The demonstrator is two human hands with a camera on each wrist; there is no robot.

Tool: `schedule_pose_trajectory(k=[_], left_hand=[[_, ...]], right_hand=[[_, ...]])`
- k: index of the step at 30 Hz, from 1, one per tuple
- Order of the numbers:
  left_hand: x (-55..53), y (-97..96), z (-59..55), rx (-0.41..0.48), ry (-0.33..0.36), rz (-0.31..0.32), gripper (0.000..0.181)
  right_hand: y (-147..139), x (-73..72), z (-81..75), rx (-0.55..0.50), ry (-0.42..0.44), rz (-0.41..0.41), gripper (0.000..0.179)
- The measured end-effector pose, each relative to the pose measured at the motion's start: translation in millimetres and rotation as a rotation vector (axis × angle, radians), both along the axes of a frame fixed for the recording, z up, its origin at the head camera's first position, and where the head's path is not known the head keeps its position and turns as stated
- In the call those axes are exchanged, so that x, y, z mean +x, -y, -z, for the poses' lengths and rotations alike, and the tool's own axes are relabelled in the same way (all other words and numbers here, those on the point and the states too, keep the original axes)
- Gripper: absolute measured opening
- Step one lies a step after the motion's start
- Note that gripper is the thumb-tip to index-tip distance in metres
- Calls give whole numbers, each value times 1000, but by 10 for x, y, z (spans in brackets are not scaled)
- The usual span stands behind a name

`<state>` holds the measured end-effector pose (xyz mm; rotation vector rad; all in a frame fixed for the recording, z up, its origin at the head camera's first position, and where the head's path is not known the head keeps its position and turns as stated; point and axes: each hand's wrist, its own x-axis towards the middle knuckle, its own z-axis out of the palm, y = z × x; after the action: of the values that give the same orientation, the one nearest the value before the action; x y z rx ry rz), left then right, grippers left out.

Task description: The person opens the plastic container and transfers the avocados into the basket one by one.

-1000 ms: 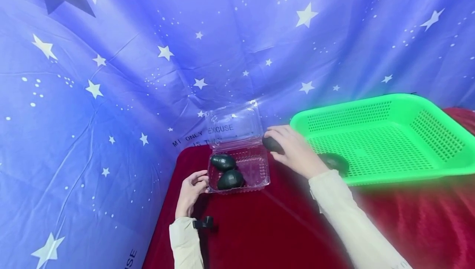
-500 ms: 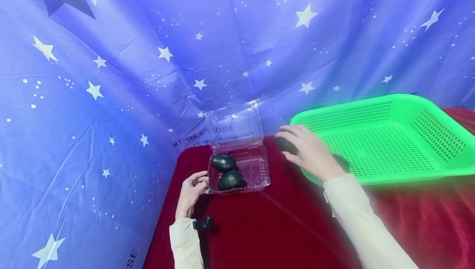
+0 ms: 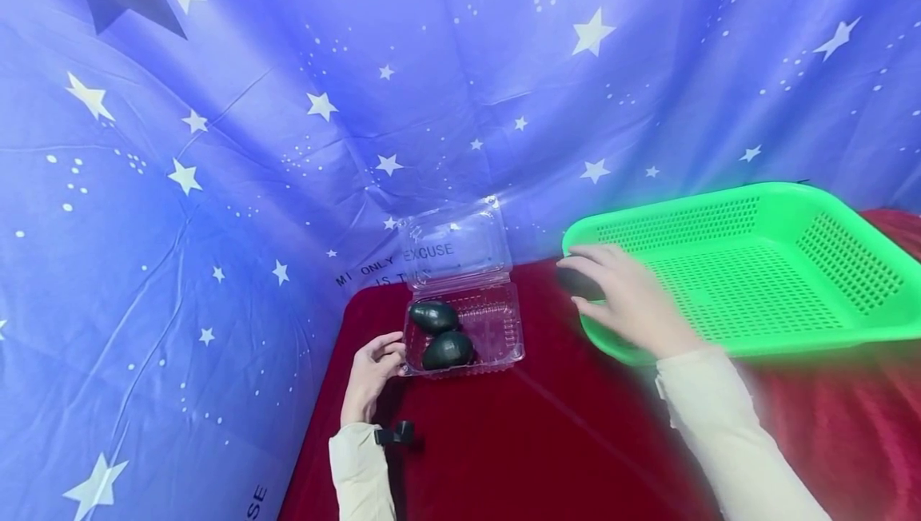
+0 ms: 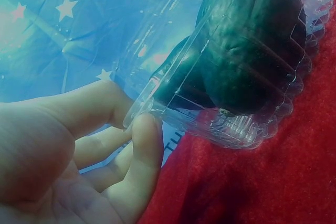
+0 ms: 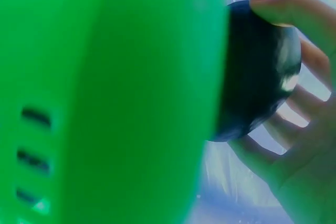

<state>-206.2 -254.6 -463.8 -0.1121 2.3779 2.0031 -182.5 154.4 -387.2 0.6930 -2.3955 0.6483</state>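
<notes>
My left hand (image 3: 372, 373) pinches the near left corner of a clear plastic clamshell box (image 3: 496, 349) between thumb and fingers. The box's lid (image 3: 460, 245) stands raised at the back. Two dark green avocados lie in the left part of the box: a farther avocado (image 3: 433, 316) and a nearer avocado (image 3: 448, 350). My right hand (image 3: 629, 293) grips another dark avocado (image 5: 260, 72) at the left rim of the green basket (image 3: 813, 329). In the right wrist view the basket wall covers part of this avocado, and thumb and fingers curl round it.
Red cloth (image 3: 518, 441) covers the table, with its left edge beside my left forearm. A blue star-printed curtain (image 3: 460, 65) hangs close behind the box and basket. A black strap mount (image 3: 396, 432) sits on my left wrist.
My right hand has moved right with the avocado, from beside the box to the basket's left rim. An avocado inside the basket is now hidden behind that hand. My left hand stays put.
</notes>
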Motion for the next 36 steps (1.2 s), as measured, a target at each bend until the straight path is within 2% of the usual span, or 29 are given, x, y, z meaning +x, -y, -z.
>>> schedule_pose_trajectory(k=[6,12,29,36], left_hand=[[-10,-2,8,-2,-2,4,43],[-8,-10,0,-6,-5,7,44],[-12,6,24,-4,9,8,44],[-11,7,24,-13,4,2,44]], right_hand=[[-118,45,9,3,20,24,55],[-234,132,-13,9,76,54,55],[-450,187,61,-14,188,-11,57],[-485,202,92,17,286,-33,49]])
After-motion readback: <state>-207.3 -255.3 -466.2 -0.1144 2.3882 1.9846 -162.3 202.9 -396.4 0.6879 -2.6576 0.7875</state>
